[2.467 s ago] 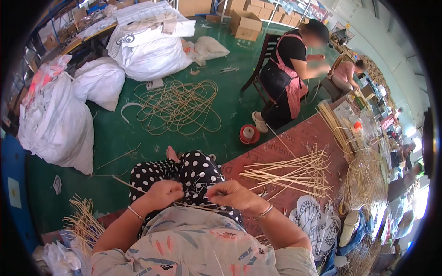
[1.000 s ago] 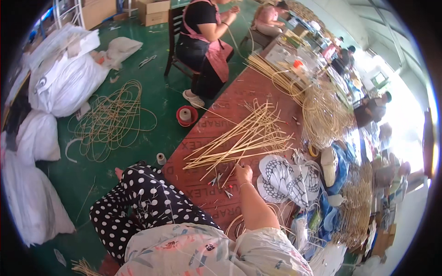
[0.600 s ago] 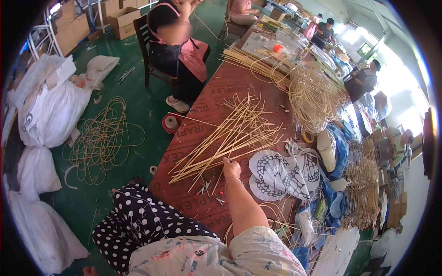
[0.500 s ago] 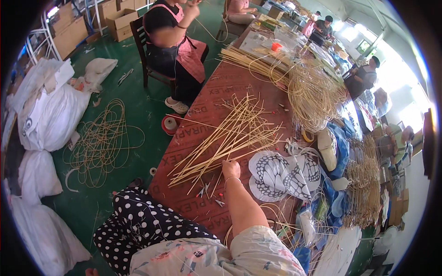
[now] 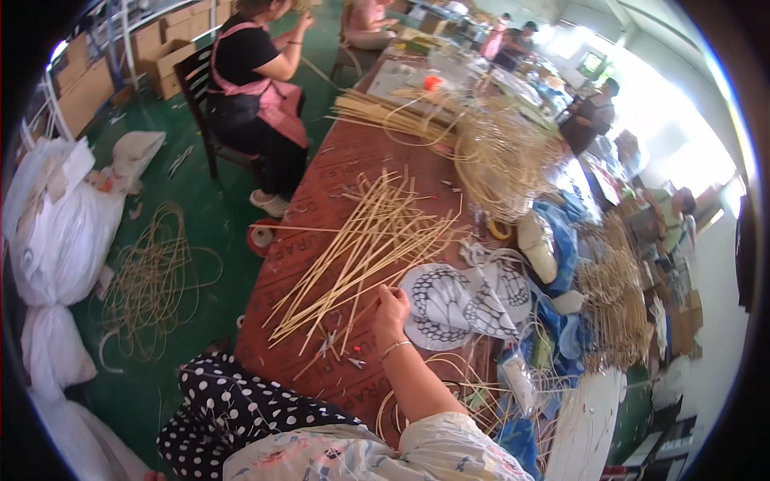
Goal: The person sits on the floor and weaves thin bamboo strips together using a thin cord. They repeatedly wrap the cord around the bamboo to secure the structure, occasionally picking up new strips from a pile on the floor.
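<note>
My right hand (image 5: 391,311) is closed, fingertips pinched together, at the near right side of a loose pile of thin bamboo sticks (image 5: 383,232). Whether a stick is between those fingers I cannot make out. Just right of the hand lies a white cloth with black butterfly-wing markings (image 5: 437,301). Small clips (image 5: 355,362) are scattered on the red-brown table (image 5: 273,301), left of my wrist. Only a sliver of my left hand (image 5: 152,476) shows at the lower left edge, its fingers hidden.
Coils of thin cane (image 5: 505,156) and a bundle of long strips (image 5: 393,112) lie farther up the table. Hooped frames (image 5: 613,293) and blue plastic (image 5: 561,216) crowd the right side. A co-worker (image 5: 253,88) sits across at left. White sacks (image 5: 64,216) and looped cane (image 5: 152,280) are on the floor.
The whole view has shifted, moving the scene leftward. My right hand has turned, its fingers still together, beside the stick pile. The seated co-worker's arms have changed position.
</note>
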Motion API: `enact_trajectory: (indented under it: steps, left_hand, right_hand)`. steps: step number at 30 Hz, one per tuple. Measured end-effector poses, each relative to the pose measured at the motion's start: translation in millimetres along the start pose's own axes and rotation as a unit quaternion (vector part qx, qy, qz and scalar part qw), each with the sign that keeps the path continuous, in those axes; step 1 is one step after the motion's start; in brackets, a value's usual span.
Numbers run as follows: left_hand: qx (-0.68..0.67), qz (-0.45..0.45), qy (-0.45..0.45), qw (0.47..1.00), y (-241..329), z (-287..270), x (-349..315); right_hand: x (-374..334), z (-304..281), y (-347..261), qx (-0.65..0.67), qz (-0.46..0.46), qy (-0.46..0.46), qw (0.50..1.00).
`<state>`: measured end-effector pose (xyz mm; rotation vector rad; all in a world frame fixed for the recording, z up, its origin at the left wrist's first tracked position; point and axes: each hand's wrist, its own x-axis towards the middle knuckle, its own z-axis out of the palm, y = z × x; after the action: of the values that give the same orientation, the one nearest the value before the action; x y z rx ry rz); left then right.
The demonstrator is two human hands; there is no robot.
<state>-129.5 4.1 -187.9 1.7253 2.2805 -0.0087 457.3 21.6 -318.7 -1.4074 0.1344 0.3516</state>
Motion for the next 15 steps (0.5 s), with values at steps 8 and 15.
enact_trajectory:
  steps: [8,15]
  left_hand:
    - [-0.109,0.071,0.019,0.991,20.4,11.7,4.8]
    - [-0.310,0.160,0.122,0.929,1.0,29.1,34.3]
  right_hand:
    - [21.9,-19.4,-77.4,0.149,-0.079,0.069,0.983]
    - [-76.1,24.7,-128.4,0.090,-0.230,-0.122,0.961]
